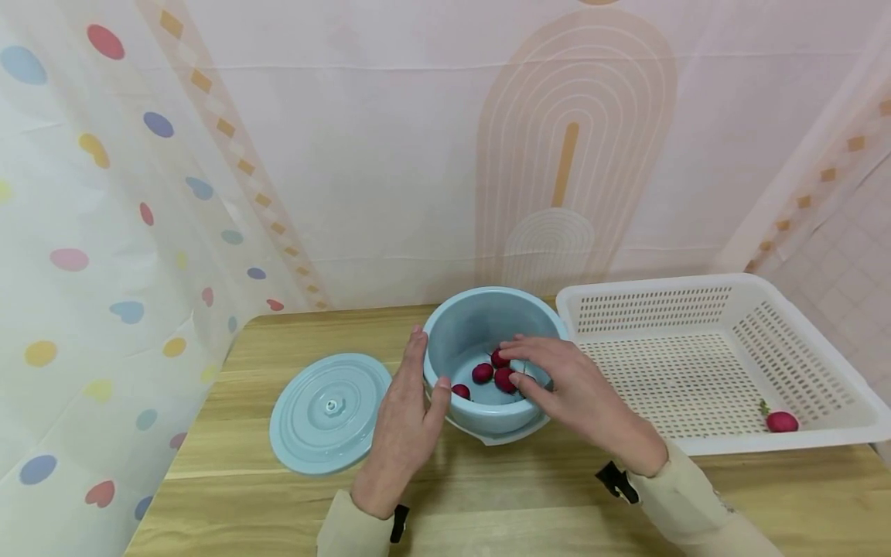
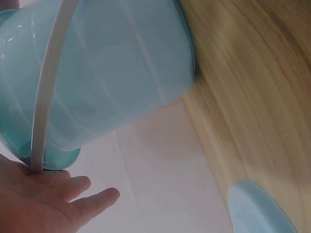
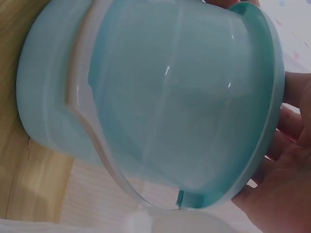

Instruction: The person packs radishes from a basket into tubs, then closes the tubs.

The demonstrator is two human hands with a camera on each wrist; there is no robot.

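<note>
A light blue bucket (image 1: pixel 496 418) with a pale handle (image 3: pixel 85 97) stands upright on the wooden table. Several red radishes (image 1: pixel 483 373) lie inside it on the bottom. My left hand (image 1: pixel 407 422) rests at the bucket's left rim, fingers extended and thumb by the near edge; the left wrist view shows its fingers (image 2: pixel 97 201) straight beside the rim. My right hand (image 1: pixel 574 387) reaches over the right rim, its thumb and fingers apart above the radishes. In the right wrist view its fingertips are hidden behind the bucket's rim.
A round blue lid (image 1: pixel 306 418) lies flat on the table to the left. On the right stands a white perforated basket (image 1: pixel 668 387) with one radish (image 1: pixel 782 422) in its near right corner. A patterned curtain (image 1: pixel 390 170) hangs behind the table (image 1: pixel 230 464).
</note>
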